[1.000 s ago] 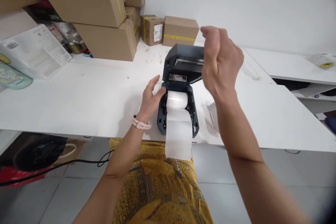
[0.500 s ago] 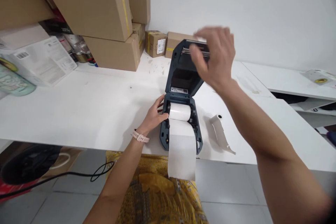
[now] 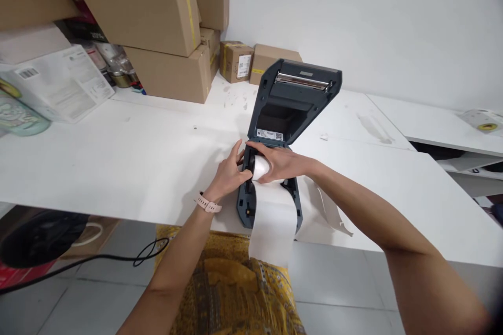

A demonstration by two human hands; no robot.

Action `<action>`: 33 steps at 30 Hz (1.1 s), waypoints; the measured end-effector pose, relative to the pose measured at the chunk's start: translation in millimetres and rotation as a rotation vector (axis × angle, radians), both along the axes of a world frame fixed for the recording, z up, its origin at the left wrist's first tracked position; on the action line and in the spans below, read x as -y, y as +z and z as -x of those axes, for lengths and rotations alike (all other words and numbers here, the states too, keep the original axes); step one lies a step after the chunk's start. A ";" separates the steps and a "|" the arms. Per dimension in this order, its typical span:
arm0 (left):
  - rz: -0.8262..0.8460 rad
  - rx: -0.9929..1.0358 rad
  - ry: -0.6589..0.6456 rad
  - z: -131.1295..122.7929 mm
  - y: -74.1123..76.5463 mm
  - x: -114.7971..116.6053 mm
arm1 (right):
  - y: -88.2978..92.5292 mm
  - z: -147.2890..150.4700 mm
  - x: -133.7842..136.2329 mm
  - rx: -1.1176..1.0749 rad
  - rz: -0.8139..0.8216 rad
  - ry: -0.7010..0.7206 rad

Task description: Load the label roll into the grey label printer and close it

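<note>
Currently, the label printer (image 3: 243, 208) sits at the near edge of the white table (image 3: 118, 167), with its lid (image 3: 293, 99) raised and tilted back. The paper roll (image 3: 260, 166) lies in the open bay just below the lid hinge. A white paper strip (image 3: 273, 225) runs from the roll over the front of the printer and hangs past the table edge.

The right hand (image 3: 283, 163) lies over the roll. Its fingers (image 3: 261, 147) are closed over the top and right part of the roll and cover most of it.

The left hand (image 3: 228, 172) rests against the left wall of the printer, just beside the roll. Its fingers are curled narrow at the bay edge; whether they clamp anything cannot be told. A pale watch (image 3: 207, 203) sits on the left wrist.

A curled white scrap (image 3: 330, 212) lies on the table to the right of the printer, touching or nearly touching its base. Stacked cardboard boxes (image 3: 157, 15) occupy the far left of the table, with two smaller boxes (image 3: 257, 60) behind the lid against the wall. A black cable (image 3: 118, 259) lies on the floor under the table.
</note>
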State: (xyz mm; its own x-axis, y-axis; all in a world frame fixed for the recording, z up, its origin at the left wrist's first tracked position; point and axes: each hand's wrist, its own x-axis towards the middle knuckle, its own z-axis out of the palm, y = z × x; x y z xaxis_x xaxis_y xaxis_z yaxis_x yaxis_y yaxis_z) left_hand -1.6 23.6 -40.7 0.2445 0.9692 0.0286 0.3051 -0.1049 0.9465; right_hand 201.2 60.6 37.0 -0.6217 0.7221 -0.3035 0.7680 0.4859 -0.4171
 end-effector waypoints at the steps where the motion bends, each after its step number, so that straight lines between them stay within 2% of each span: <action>1: 0.003 0.021 0.003 0.3 -2.3 -0.3 | 2.4 -2.5 -1.3 -0.061 0.027 0.034; 3: 0.005 0.056 0.006 0.9 -6.6 -1.0 | 13.2 -14.3 0.2 -0.216 0.076 0.126; 6: 0.020 0.066 0.004 1.1 -10.0 -1.6 | 37.9 -47.8 11.3 -0.468 0.111 0.217; 9: 0.023 0.067 0.000 0.4 -9.1 -0.7 | 54.9 -90.9 25.3 -0.664 0.165 0.143; 11: 0.016 0.074 -0.001 -0.1 -7.5 0.2 | 55.0 -118.1 30.4 -0.692 0.162 0.019; 14: 0.022 0.076 -0.002 -0.5 -6.3 1.0 | 40.3 -148.9 27.2 -0.601 0.084 -0.163; 17: 0.013 0.072 0.001 -0.1 -7.8 0.4 | 17.4 -161.7 14.6 -0.521 0.013 -0.298; 20: 0.010 0.083 0.001 0.6 -10.8 -0.9 | -5.4 -156.8 0.3 -0.483 -0.009 -0.394; 25: 0.021 0.103 0.006 0.5 -11.8 -1.9 | -29.2 -140.7 -11.8 -0.462 -0.022 -0.393; 28: 0.034 0.110 0.001 -0.6 -9.3 -1.3 | -38.2 -155.5 -3.4 -0.584 0.053 -0.438; 31: 0.029 0.113 0.003 -1.4 -6.7 -0.6 | -55.0 -191.5 18.5 -0.807 0.098 -0.586; 33: 0.010 0.113 -0.008 -1.5 -6.1 -0.4 | -69.5 -214.1 37.9 -0.857 0.110 -0.685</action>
